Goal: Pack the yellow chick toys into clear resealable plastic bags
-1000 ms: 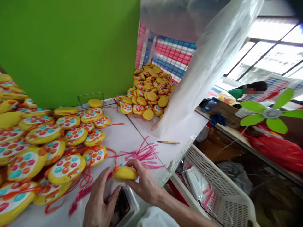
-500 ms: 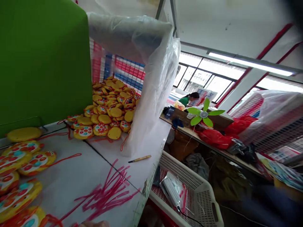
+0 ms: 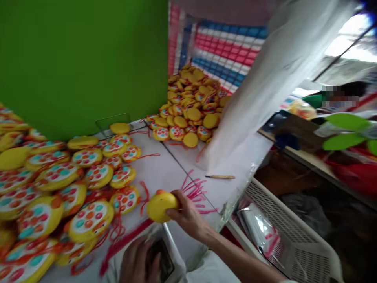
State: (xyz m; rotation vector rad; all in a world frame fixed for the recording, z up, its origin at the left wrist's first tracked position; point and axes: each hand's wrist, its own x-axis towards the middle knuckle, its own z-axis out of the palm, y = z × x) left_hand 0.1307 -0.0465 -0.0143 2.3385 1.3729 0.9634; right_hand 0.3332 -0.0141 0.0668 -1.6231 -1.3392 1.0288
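Yellow toys: here on the far left, a crowded spread of them (image 3: 72,198), mostly dotted face up, red cords trailing; laid loose, I'd guess, to be within easy reach.
Green panel: upright behind that spread (image 3: 88,67), and it seems to wall it off from the table beyond.
Left hand: low and near the body (image 3: 138,255), fingers bent over the clear container (image 3: 176,251) with its dark contents; motion blur there, so I can't tell whether the fingers are gripping anything.
Held toy: up in front of the container, yellow back showing (image 3: 161,206), an orange nub on top; a red cord (image 3: 143,196) curls just beside it, though whether it's attached I can't make out.
Right hand: pinching that toy by its right edge (image 3: 188,216), thumb across the near side; an edge grip, probably to leave the broad face uncovered. The forearm slants in from the lower right, wrist fairly straight.
Pink strips: fanned out on the table past the knuckles (image 3: 196,190), likely kept together as a loose bunch.
Thin tool: lying flat just beyond them (image 3: 220,177), dark tip pointing left, apart from both hands.
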